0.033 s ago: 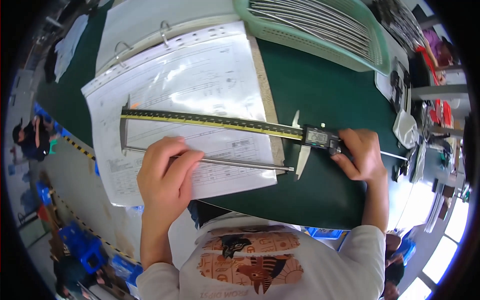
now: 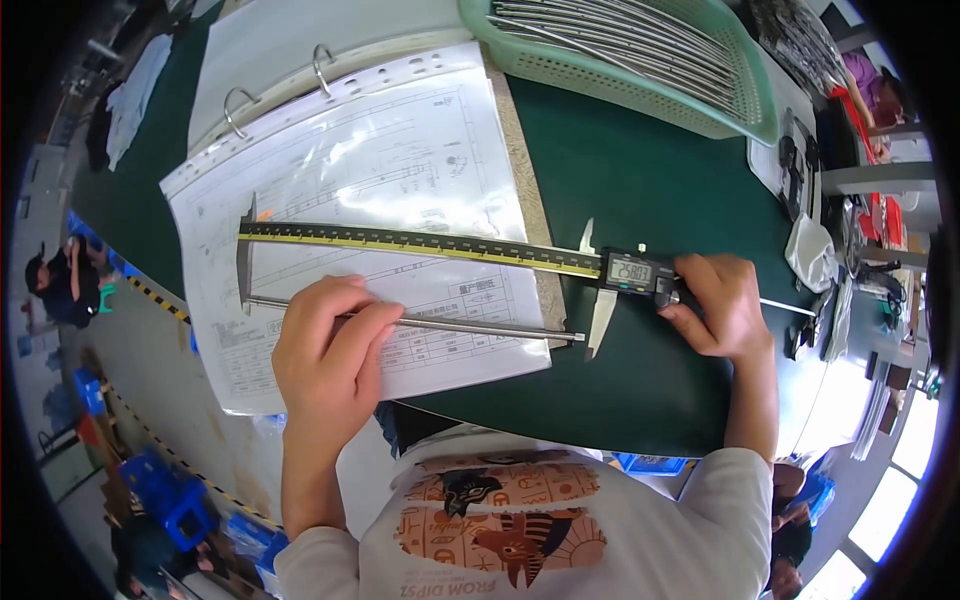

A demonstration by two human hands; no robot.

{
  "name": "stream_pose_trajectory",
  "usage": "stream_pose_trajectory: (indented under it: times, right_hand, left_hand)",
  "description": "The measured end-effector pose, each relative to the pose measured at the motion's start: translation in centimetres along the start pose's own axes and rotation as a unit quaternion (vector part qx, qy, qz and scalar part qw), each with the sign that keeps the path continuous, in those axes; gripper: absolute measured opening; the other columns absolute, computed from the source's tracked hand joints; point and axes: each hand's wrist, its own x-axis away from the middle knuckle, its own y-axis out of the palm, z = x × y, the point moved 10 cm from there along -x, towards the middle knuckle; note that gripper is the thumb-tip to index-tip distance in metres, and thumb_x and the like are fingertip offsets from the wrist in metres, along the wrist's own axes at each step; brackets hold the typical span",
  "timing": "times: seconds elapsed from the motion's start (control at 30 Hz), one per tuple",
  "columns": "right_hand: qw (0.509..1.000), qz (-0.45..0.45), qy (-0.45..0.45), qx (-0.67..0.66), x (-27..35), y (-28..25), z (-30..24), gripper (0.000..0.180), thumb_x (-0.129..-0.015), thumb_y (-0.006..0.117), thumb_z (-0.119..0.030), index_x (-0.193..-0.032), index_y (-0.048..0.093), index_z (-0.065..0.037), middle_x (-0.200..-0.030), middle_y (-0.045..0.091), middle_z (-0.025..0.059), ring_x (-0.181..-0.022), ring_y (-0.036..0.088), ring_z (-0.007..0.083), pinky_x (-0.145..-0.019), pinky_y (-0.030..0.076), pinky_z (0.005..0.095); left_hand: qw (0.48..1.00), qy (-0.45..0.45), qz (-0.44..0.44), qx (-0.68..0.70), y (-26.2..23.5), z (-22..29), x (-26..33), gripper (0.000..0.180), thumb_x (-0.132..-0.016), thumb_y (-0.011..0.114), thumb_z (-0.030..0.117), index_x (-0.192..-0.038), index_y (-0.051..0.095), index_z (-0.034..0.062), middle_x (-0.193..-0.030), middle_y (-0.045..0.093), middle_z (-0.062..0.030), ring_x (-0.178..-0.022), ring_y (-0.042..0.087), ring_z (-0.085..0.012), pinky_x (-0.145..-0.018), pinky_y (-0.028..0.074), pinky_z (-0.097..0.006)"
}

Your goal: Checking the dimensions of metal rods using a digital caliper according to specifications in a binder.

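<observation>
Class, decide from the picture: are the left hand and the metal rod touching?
Touching. The head view shows the left hand gripping the metal rod, which shows on both sides of the grip.

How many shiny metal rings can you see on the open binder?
2. One curved silver metal ring on the left; another ring farther right and higher. No others show.

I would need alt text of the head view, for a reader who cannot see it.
A person's left hand holds a metal rod alongside a long digital caliper, whose display end the right hand grips. Rod and caliper sit partly over printed sheets in an open ring binder on a green table, with a pale green basket of metal rods beyond.
</observation>
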Motion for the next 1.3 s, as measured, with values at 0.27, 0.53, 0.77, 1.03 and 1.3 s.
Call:
stream_pose_trajectory:
  times: [0.27, 0.53, 0.77, 1.03, 1.3]
  right_hand:
    - [0.999, 0.033, 0.016, 0.037, 0.59, -0.32, 0.27, 0.043, -0.074, 0.069, -0.048, -0.075, 0.055, -0.007, -0.053, 0.048, 0.0075, -0.047, 0.05, 0.0288, -0.044, 0.037, 0.0377]
    - [0.999, 0.035, 0.019, 0.02, 0.18, -0.5, 0.29, 0.045, -0.073, 0.07, -0.047, -0.068, 0.049, -0.008, -0.05, 0.045, 0.0066, -0.045, 0.048, 0.0289, -0.043, 0.035, 0.0383]
    - [0.999, 0.032, 0.014, 0.002, 0.05, -0.34, 0.33, 0.046, -0.074, 0.07, -0.048, -0.066, 0.046, -0.009, -0.048, 0.042, 0.0062, -0.043, 0.046, 0.0291, -0.042, 0.034, 0.0382]
    - [0.999, 0.031, 0.016, 0.007, 0.19, -0.25, 0.4, 0.045, -0.075, 0.068, -0.048, -0.067, 0.047, -0.009, -0.05, 0.045, 0.0065, -0.045, 0.048, 0.0297, -0.042, 0.035, 0.0383]
    - [0.999, 0.033, 0.018, -0.022, -0.07, -0.54, 0.07, 0.043, -0.07, 0.072, -0.046, -0.071, 0.051, -0.008, -0.052, 0.048, 0.0065, -0.047, 0.05, 0.0301, -0.043, 0.037, 0.0385]
  left_hand:
    - [1.0, 0.007, -0.011, 0.001, 0.54, 0.56, 0.01, 0.014, -0.073, 0.069, -0.001, -0.085, 0.066, 0.0052, -0.085, 0.058, -0.0074, -0.087, 0.06, -0.0285, -0.073, 0.05, -0.035]
    - [1.0, 0.004, -0.009, 0.015, 0.58, 0.33, 0.12, 0.016, -0.071, 0.068, -0.002, -0.085, 0.067, 0.0052, -0.086, 0.059, -0.0076, -0.088, 0.06, -0.0287, -0.076, 0.05, -0.037]
    - [1.0, 0.001, -0.013, 0.016, 0.48, -0.02, 0.45, 0.022, -0.07, 0.065, -0.001, -0.092, 0.066, 0.0045, -0.092, 0.06, -0.01, -0.091, 0.059, -0.0311, -0.084, 0.048, -0.044]
    - [1.0, 0.021, -0.006, -0.016, 0.46, 0.14, 0.5, 0.028, -0.069, 0.065, 0.008, -0.096, 0.065, 0.0026, -0.097, 0.059, -0.0121, -0.096, 0.058, -0.0329, -0.091, 0.044, -0.05]
    - [0.999, 0.024, -0.01, -0.03, 0.39, -0.03, 0.74, 0.031, -0.069, 0.065, 0.01, -0.099, 0.064, 0.0027, -0.1, 0.058, -0.0126, -0.098, 0.057, -0.0332, -0.094, 0.04, -0.053]
